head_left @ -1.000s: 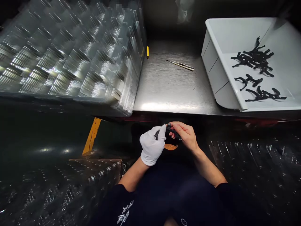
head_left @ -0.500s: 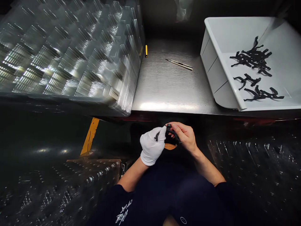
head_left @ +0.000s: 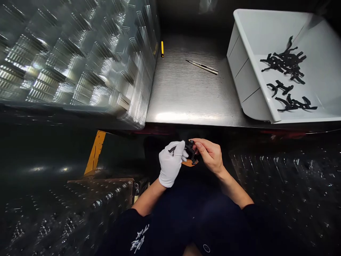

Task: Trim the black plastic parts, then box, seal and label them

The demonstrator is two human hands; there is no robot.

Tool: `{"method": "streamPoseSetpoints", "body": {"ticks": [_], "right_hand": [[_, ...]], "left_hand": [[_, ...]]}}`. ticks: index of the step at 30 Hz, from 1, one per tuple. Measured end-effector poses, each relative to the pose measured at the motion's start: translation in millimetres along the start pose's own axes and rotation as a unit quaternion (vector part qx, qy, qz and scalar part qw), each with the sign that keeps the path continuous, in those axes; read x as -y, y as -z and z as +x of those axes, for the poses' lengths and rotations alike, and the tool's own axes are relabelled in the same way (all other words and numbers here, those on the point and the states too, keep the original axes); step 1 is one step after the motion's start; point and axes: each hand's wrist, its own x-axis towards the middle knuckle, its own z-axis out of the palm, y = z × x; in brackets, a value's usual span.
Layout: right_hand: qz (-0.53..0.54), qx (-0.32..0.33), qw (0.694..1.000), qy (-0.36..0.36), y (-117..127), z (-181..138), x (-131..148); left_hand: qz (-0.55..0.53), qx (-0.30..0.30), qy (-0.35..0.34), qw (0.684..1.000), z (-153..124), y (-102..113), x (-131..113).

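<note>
While both hands pinch it, black clip (head_left: 190,150) sits between left hand (head_left: 172,164) and right hand (head_left: 210,154).

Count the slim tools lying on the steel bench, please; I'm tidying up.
2: a yellow pen beside the clear tray stack, and a slim silver knife nearer the white bin. The stack may hide others.

Clear plastic trays (head_left: 74,60) are stacked on the steel table (head_left: 183,96), near a yellow pen (head_left: 162,49) and a silver cutter (head_left: 202,66).
</note>
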Motion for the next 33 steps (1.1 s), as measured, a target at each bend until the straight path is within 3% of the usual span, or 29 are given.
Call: {"method": "streamPoseSetpoints", "body": {"ticks": [4, 8, 12, 16, 26, 29, 33], "right_hand": [[0.068, 0.005, 0.997, -0.042, -2, -4, -1], [0.132, 0.006, 0.984, -0.118, -5, -8, -5], [0.168, 0.005, 0.972, -0.162, -7, -11, -10], [0.196, 0.005, 0.962, -0.191, -8, -11, -13], [0.221, 0.006, 0.954, -0.203, -10, -10, -12], [0.209, 0.009, 0.959, -0.193, -9, -9, -12], [0.183, 0.008, 0.969, -0.165, -9, -9, -11]], "left_hand": [[0.112, -0.012, -0.133, 0.985, -5, 4, 2], [0.267, -0.045, -0.291, 0.918, -7, 8, 3], [0.34, -0.071, -0.346, 0.871, -6, 8, 3], [0.349, -0.066, -0.347, 0.868, -5, 7, 3], [0.31, -0.039, -0.308, 0.899, -4, 6, -2], [0.284, -0.037, -0.257, 0.923, -6, 6, 1], [0.189, -0.019, -0.119, 0.975, -8, 6, 0]]}}
